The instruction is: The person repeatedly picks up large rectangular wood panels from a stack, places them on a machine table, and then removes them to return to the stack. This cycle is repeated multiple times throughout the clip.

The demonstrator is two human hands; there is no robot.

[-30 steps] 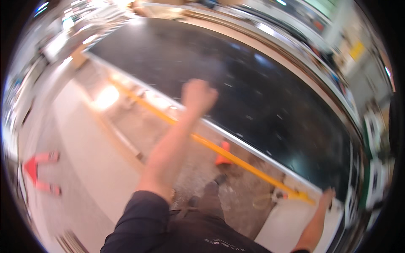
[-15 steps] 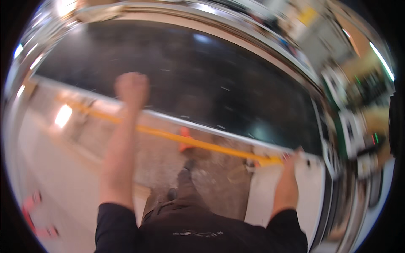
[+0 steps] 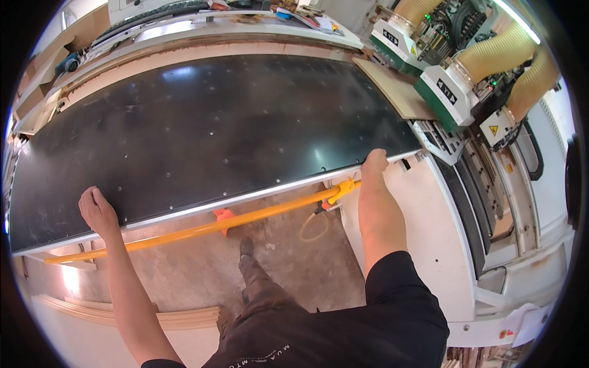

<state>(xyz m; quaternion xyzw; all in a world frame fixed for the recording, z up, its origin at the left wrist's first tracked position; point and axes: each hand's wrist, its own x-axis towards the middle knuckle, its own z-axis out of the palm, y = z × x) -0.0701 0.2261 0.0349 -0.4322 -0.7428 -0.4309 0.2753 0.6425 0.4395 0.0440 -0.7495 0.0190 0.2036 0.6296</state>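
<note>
A long black tabletop with rows of small studs stretches across in front of me, edged in pale metal. My left hand is over its near left part with the fingers curled in and nothing visible in them. At the near right edge of the tabletop is my right hand, closed. Its fingertips are hidden, so I cannot tell whether they grip the edge. Below that edge runs a yellow bar, with a yellow fitting close under my right hand.
White-and-green machine heads with ribbed hoses stand at the right. A light board lies beside the tabletop's far right end. A white panel is near right. Stacked boards lie near left; an orange object is below the bar.
My view has turned, and the blur has cleared. My left hand now appears farther left and closer to the near edge; my right hand appears higher, at the tabletop's right edge.
</note>
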